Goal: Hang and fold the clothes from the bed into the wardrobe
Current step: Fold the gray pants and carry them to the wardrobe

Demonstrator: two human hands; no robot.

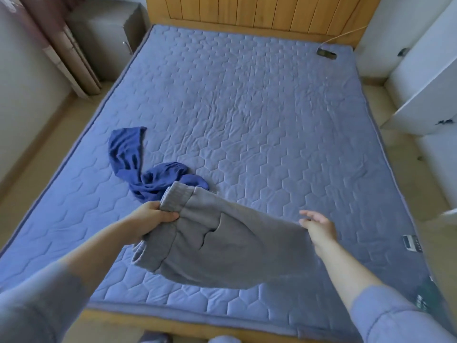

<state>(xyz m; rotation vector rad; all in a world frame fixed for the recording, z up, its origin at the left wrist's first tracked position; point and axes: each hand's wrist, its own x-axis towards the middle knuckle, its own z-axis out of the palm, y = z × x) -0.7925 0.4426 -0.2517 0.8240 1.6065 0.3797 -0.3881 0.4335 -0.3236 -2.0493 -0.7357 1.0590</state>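
Note:
Grey sweatpants with a ribbed waistband and a side pocket hang over the near part of the bed. My left hand grips them at the waistband. My right hand is at the garment's right edge, fingers spread; whether it holds the cloth is hard to tell. A dark blue garment lies crumpled on the quilted blue mattress cover, just beyond my left hand.
A wooden headboard stands at the far end. White wardrobe doors stand on the right, a grey bedside cabinet and a curtain at the far left. A dark device with a cable lies at the bed's far right corner.

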